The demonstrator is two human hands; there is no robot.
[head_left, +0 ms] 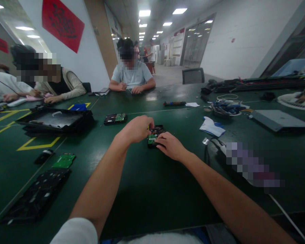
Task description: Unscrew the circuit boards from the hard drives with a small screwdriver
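Observation:
In the middle of the table lies a hard drive (152,138), black with a green circuit board facing up. My left hand (139,128) is closed above its left side, fingertips pinched downward. A bit of yellow shows at those fingertips, too small to name. My right hand (171,145) grips the drive's right edge, with fingers resting over the board. Both hands hide parts of the drive. A second hard drive (115,118) with a green board lies beyond my left forearm, apart from both hands.
To the left are black trays (56,120), a loose green circuit board (64,161) and a dark panel (37,196). At right lie a white glove (212,127), a bowl of cables (226,108) and a grey box (282,120). A screwdriver (175,103) lies ahead. Other people sit across and left.

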